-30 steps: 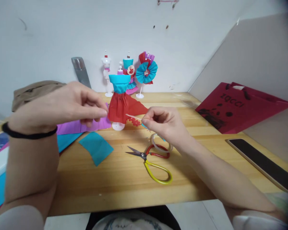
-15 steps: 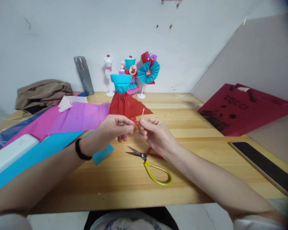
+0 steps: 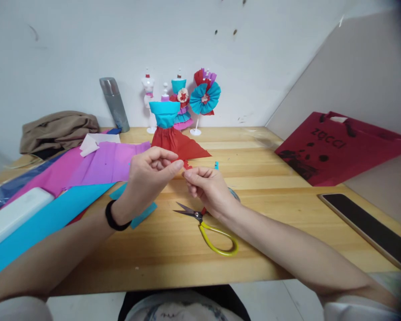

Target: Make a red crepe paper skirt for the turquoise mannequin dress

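My left hand [image 3: 153, 174] has its thumb and fingertips pinched together above the table. Close beside it on the right is my right hand [image 3: 209, 187], also pinching; whatever either holds is too small to make out. Just behind the hands stands a small mannequin in a blue top [image 3: 165, 113] and a red skirt [image 3: 183, 146], partly hidden by my left hand. Scissors with a yellow handle [image 3: 220, 253] and a red one lie with blades apart below my right hand. Blue scraps [image 3: 145, 215] lie by my left wrist.
Behind stand decorated mannequins, one with a blue rosette [image 3: 205, 98], and a grey bottle [image 3: 115, 104]. Purple sheets [image 3: 103, 165], a white box [image 3: 18, 218] and brown cloth [image 3: 58, 131] lie left. At right are a red bag [image 3: 337, 149] and a phone [image 3: 370, 229].
My left hand has risen and its fingers have shifted. My right hand has moved slightly left, and the small white-tipped piece that stuck up from it no longer shows.
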`<state>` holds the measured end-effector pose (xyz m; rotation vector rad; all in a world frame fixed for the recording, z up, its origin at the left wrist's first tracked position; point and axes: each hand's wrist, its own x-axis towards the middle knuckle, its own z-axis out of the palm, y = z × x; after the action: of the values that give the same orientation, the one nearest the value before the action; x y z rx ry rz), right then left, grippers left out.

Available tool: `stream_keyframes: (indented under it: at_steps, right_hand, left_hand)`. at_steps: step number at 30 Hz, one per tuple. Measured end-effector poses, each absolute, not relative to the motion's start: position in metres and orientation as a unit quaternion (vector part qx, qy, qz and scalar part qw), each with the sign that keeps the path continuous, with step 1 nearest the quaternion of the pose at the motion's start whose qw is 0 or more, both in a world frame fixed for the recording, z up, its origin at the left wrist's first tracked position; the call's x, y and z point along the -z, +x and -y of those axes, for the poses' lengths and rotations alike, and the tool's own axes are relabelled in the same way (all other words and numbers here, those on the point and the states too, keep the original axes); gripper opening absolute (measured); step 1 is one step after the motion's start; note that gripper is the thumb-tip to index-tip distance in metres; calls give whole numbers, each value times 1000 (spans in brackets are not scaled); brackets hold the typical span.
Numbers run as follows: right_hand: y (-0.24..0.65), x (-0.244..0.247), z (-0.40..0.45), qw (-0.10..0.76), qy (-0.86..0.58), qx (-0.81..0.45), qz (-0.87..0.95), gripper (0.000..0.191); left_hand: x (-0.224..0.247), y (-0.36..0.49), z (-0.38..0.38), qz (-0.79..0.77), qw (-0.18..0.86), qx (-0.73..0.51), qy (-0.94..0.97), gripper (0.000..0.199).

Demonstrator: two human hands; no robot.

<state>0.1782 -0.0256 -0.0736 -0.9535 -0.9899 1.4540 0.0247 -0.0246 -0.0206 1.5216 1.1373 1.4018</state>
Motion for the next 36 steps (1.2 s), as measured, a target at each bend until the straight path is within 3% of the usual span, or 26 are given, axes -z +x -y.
stream_keyframes:
  at_steps: [5,14,19,22,29,36]
  right_hand:
    - [181,77,21,541,-420,-575,447,28]
    - [188,77,15,510,-410,-524,545,28]
    - [194,68,16,487,-381,-553,559,32]
    - [196,64,16,516,-376,-552,536,39]
    - [187,64,11,563,-393,-524,504,29]
    - [182,55,15,581,-397,-484,520,20]
  left_hand:
    - [26,19,19,-460,296,-518,657,12]
    - [41,18,20,-490,462,-511,534,19]
    - [44,13,17,-468,463,-547,518,20]
    - [44,9,13,-459,453,-573,506,24]
    - [45,14,16,-410,555,-570,447,26]
    - [45,17,21,-397,581,-557,440,28]
